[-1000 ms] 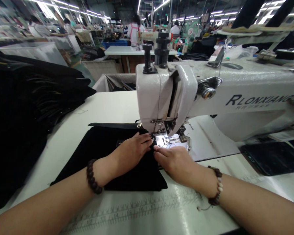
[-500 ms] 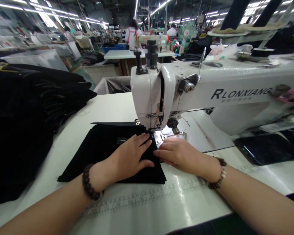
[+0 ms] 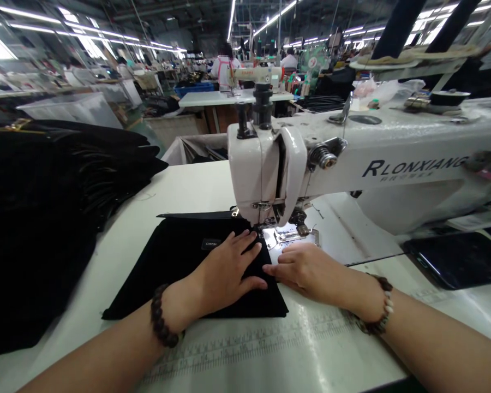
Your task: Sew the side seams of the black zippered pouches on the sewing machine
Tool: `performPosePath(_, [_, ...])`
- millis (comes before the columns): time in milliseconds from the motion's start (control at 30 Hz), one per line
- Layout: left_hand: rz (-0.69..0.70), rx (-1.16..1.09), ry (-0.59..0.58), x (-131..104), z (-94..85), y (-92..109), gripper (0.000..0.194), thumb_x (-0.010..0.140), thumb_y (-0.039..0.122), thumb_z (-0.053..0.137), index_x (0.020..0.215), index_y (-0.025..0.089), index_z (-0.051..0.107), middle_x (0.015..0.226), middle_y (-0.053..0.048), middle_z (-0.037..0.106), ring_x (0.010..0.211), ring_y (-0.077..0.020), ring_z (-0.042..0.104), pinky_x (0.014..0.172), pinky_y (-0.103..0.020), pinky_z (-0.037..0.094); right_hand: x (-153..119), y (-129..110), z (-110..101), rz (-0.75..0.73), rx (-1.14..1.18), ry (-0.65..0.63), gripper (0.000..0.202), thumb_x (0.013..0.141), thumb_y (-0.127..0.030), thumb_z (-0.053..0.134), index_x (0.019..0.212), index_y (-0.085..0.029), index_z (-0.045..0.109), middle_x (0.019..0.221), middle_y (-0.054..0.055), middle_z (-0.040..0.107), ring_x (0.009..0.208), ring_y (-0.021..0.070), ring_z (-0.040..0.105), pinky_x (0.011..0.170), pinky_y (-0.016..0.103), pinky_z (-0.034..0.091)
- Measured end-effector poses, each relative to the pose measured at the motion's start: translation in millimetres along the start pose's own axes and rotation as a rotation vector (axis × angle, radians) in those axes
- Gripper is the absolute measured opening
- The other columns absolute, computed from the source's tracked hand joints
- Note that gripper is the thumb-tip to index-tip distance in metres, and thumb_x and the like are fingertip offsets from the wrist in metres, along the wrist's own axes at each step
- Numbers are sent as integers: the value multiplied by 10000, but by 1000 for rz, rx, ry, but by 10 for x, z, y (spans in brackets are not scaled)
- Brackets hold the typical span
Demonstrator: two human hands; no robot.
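A black fabric piece with a small dark label and a zipper along its far edge lies under the needle area of a white sewing machine. My left hand rests on the fabric with its fingers spread, fingertips close to the presser foot. At the fabric's right edge is my right hand, its fingers curled together and the index fingertip touching the edge. Whether it pinches the fabric is hard to see. The metal plate beside the needle is lit.
A big pile of black fabric pieces covers the left of the table. A dark phone-like device lies at the right. Behind the machine stand a bin and another sewing table, with a person beyond.
The whole view has shifted, so machine, fabric and hands appear slightly lower and farther right. Both hands keep nearly the same pose at the fabric.
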State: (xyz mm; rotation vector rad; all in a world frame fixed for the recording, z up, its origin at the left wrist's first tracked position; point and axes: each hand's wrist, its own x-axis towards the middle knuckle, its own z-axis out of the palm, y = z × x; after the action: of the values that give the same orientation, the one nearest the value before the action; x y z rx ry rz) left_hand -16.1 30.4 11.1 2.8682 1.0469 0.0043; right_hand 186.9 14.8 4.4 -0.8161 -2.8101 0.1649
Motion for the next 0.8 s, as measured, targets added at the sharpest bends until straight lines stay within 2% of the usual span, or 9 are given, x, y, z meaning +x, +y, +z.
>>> performPosePath(100, [-1, -4, -18, 5, -26, -7, 638, 802, 553, 480, 1211, 63, 486, 1317, -200, 411, 1242, -289, 354, 1014, -463, 303, 15, 1, -11, 40, 52, -16, 250, 911, -216, 399, 991, -159, 629, 632, 10, 558, 574, 128, 455, 533, 278, 289])
performPosePath(200, [12, 14, -28, -44, -59, 64, 847, 695, 685, 491, 1235, 34, 449, 1334, -228, 367, 1257, -322, 316, 1012, -500, 285, -28, 50, -139, 84, 181, -52, 209, 867, -214, 488, 1034, -168, 604, 715, 15, 580, 643, 131, 495, 588, 266, 344])
performPosePath(300, [85, 65, -3, -149, -85, 193, 961, 603, 723, 547, 1232, 5, 441, 1338, -264, 329, 1235, -377, 326, 970, -539, 324, -152, 190, -347, 158, 315, -72, 435, 728, -274, 679, 1123, -171, 529, 913, 43, 580, 821, 155, 519, 707, 265, 386])
performPosePath(400, [182, 90, 109, -247, -95, 271, 579, 783, 439, 558, 1184, 27, 497, 1279, -219, 446, 1166, -327, 445, 918, -444, 426, -281, 349, -495, 177, 295, -98, 531, 561, -226, 794, 1038, -181, 564, 973, 56, 534, 892, 181, 491, 744, 271, 387])
performPosePath(467, [247, 46, 233, -276, -118, 263, 343, 855, 242, 449, 1105, 34, 556, 1168, -176, 565, 1085, -263, 532, 885, -361, 464, -308, 398, -513, 180, 270, -137, 396, 554, -170, 792, 901, -190, 603, 901, 34, 511, 832, 164, 482, 699, 252, 381])
performPosePath(533, [248, -40, 354, -270, -175, 214, 291, 862, 160, 377, 1019, 40, 591, 1048, -146, 634, 980, -211, 595, 839, -297, 486, -263, 379, -457, 192, 255, -149, 241, 595, -181, 772, 767, -186, 602, 813, 10, 483, 753, 142, 463, 638, 235, 360])
performPosePath(600, [134, -130, 443, -240, -264, 147, 267, 859, 151, 364, 949, 64, 599, 931, -107, 661, 847, -170, 628, 752, -241, 501, -157, 317, -339, 258, 213, -66, 195, 645, -249, 745, 690, -170, 573, 751, 2, 461, 687, 130, 435, 587, 233, 330])
performPosePath(667, [-51, -205, 480, -201, -355, 79, 228, 856, 186, 380, 823, 115, 595, 761, -43, 648, 674, -141, 615, 614, -214, 489, -29, 250, -190, 404, 110, 108, 227, 691, -317, 706, 702, -153, 549, 730, 10, 459, 645, 129, 409, 554, 244, 302])
performPosePath(800, [-356, -360, 475, -147, -438, -10, 320, 849, 289, 380, 561, 182, 470, 512, 35, 487, 473, -117, 470, 469, -224, 383, 99, 197, -3, 488, -101, 254, 289, 705, -397, 679, 724, -145, 537, 718, 34, 499, 673, 160, 407, 575, 276, 287])
